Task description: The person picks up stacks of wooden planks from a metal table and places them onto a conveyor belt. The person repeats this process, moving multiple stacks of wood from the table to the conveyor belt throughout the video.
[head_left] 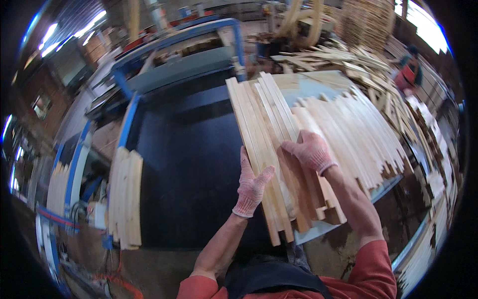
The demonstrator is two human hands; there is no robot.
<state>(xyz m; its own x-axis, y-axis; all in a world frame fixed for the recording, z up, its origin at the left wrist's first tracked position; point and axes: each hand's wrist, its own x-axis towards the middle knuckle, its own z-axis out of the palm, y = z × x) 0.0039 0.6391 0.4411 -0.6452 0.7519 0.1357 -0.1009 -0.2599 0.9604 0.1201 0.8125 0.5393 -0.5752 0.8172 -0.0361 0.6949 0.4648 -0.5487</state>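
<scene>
Long pale wooden strips (261, 154) lie side by side in front of me, slanting from far left to near right. My left hand (251, 188), in a pinkish knit glove, grips their left edge, fingers along the side and thumb across the top. Farther up and to the right, my right hand (312, 151), gloved alike, is closed on the strips near the middle of their length; its fingertips are partly hidden. Between my hands a darker brown strip (294, 182) shows. To the right, a wide row of similar strips (348, 132) rests on a light blue-grey board (311, 87).
A black flat surface (184, 164) with a blue frame (177, 37) spreads to the left. More strips (127, 199) stand along its left edge. Loose wood (343, 60) is heaped behind, near stacked boards (368, 22). A person in red (409, 74) is at far right.
</scene>
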